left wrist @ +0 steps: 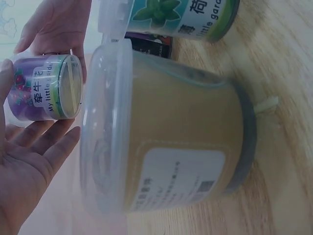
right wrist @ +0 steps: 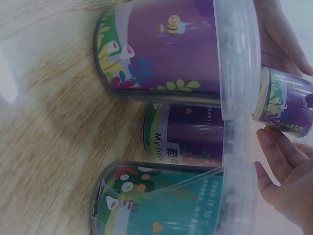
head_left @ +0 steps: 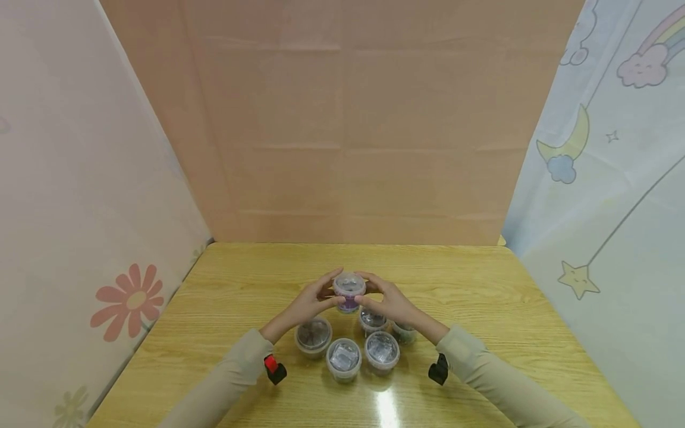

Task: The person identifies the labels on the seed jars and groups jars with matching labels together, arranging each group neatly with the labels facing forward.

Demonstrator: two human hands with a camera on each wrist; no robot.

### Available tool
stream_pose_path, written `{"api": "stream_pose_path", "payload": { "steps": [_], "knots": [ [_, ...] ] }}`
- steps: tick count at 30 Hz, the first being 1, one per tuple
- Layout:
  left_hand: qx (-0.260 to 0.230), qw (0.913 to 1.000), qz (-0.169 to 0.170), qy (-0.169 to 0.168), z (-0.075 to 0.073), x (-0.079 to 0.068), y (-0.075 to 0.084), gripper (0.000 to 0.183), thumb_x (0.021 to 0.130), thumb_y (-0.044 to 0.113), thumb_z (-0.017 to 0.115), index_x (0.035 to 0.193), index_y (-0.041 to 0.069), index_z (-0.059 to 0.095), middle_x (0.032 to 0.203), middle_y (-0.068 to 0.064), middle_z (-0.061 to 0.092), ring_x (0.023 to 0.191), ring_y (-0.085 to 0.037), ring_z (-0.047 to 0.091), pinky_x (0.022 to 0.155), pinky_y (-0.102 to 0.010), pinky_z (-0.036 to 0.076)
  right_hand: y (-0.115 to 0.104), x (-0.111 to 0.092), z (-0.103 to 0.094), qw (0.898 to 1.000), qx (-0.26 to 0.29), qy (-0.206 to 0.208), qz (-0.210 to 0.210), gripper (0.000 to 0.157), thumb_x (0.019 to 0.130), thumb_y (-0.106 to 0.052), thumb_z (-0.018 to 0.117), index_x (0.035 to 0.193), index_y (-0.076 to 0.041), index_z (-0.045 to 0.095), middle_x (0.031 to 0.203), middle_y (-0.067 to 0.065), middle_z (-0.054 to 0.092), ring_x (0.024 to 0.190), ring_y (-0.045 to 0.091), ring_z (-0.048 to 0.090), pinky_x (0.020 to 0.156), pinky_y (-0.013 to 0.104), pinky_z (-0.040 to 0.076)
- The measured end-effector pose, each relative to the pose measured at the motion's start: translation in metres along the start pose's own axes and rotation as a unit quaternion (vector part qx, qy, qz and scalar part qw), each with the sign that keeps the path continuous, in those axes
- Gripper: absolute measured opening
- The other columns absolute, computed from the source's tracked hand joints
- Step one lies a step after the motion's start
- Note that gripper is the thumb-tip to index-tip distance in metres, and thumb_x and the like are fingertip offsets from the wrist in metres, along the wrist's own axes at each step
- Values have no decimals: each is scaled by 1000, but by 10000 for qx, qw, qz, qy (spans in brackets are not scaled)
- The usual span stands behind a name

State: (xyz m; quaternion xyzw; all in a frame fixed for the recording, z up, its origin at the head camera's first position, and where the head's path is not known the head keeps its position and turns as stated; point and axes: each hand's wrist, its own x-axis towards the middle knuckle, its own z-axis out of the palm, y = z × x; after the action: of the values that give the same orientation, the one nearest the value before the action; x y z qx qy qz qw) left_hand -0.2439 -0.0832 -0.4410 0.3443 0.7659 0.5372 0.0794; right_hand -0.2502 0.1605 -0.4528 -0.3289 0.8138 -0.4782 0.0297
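a wood-grained yellow table (head_left: 241, 273) is stretching back to a peach-tan backdrop (head_left: 342, 119), whose surface is showing faint horizontal creases. on the left, a pale wall covering (head_left: 80, 148) is displaying a reddish-pink flower (head_left: 135, 299) with a yellowish centre. on the right, a whitish patterned sheet (head_left: 637, 220) is bearing a yellow crescent moon (head_left: 580, 137), a blue cloud (head_left: 561, 169), a smiling pink cloud (head_left: 642, 69), a rainbow (head_left: 666, 32) and a star (head_left: 578, 279) hanging from a line. bright light is reflecting as a white patch (head_left: 386, 407) near the table's front.
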Motion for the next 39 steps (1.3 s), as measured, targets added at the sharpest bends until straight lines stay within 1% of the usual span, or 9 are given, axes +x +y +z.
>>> {"api": "stream_pose_path", "payload": {
  "steps": [4,10,14,18,21,26,29,35,39],
  "knots": [
    [42,10000,-66,29,-2,-3,15,64,92,13,59,146,5,25,133,-23,49,114,-37,55,89,-37,51,-2,0,-1,9999,44,-100,1,56,92,-23,59,143,-23,34,128,6,56,113,26,57,89,52,48],
    [-113,9993,-231,286,0,-3,18,62,89,14,63,143,7,33,129,-21,52,112,-37,55,88,-36,52,-19,-1,-3,9995,125,-278,91,58,94,-15,56,145,-11,29,131,15,52,116,33,54,91,55,45],
    [-172,9986,-299,413,1,-3,17,61,88,16,64,142,10,36,128,-19,53,111,-35,56,89,-35,52,-38,-3,-8,9984,274,-444,212,58,95,-13,54,145,-3,26,130,19,52,117,35,53,91,50,47],
    [-143,9976,-395,550,1,-3,18,60,87,17,66,141,12,38,128,-17,53,110,-33,57,89,-37,51,-41,-2,-8,9979,341,-480,276,57,96,-13,52,145,-2,25,132,19,51,118,34,52,90,43,50],
    [-141,9969,-430,639,1,-3,20,60,87,17,66,140,13,39,128,-17,53,110,-33,57,89,-37,52,-31,0,-4,9978,422,-412,296,58,96,-15,52,146,-6,25,132,18,51,117,32,53,92,43,49],
    [-145,9967,-274,747,3,-3,19,60,87,17,66,139,9,39,126,-19,55,108,-35,58,85,-36,53,-10,4,4,9974,554,-185,415,57,96,-20,54,146,-17,27,132,13,52,117,27,54,95,43,47],
    [-155,9965,-197,792,5,-2,13,60,87,18,66,139,8,39,124,-20,55,107,-36,58,83,-37,54,-8,4,7,9971,603,-69,458,55,95,-23,55,144,-21,30,129,10,55,114,24,56,93,39,49],
    [-161,9969,-298,707,5,1,-7,60,87,26,65,140,21,37,129,-13,53,110,-29,58,83,-34,54,-7,3,6,9972,601,26,450,53,94,-28,56,142,-23,33,128,7,56,109,22,58,88,38,51],
    [-277,9978,-293,523,3,2,-13,61,88,29,64,142,27,34,133,-11,50,113,-29,55,85,-35,53,-7,3,4,9969,672,2,407,52,95,-27,55,142,-22,33,131,8,54,110,22,57,87,38,52]
  ]
}}
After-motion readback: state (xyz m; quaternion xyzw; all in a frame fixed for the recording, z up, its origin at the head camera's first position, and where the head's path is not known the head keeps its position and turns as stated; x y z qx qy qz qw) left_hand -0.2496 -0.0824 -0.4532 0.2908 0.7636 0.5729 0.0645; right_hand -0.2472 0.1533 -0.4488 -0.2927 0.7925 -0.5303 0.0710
